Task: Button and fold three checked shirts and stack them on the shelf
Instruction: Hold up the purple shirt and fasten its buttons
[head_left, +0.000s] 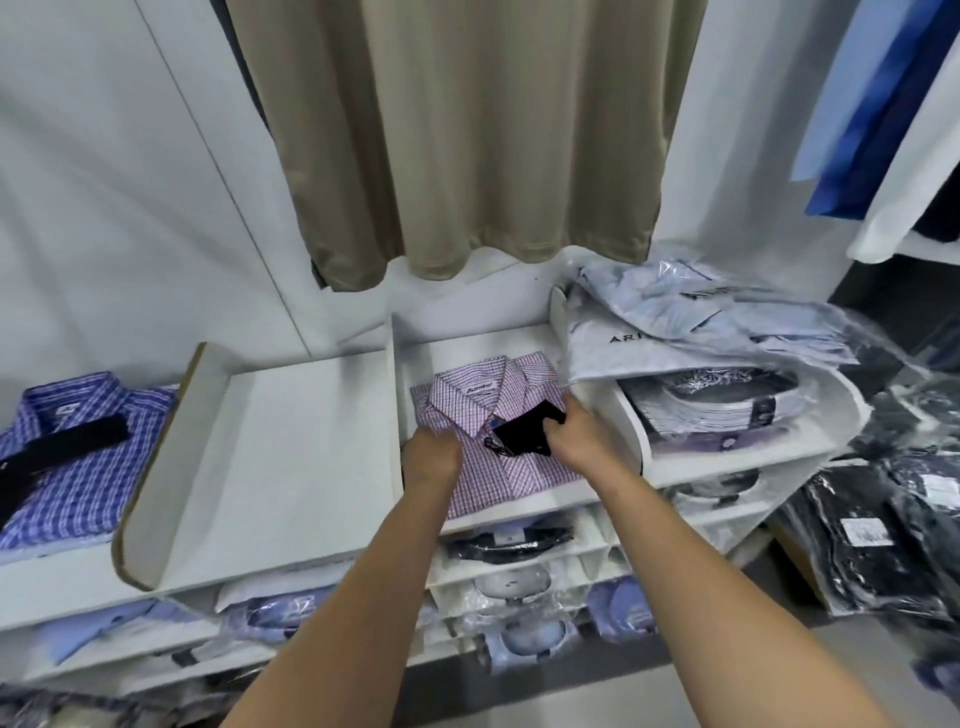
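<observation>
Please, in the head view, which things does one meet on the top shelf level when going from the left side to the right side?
Blue checked shirt with a dark tie → empty white compartment → left hand → pink checked shirt → black tag → right hand → bagged pale-blue shirts.

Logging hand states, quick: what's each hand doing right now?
Left hand: rests on the pink shirt; fingers hidden, grip cannot be told.
Right hand: holds the black tag.
</observation>
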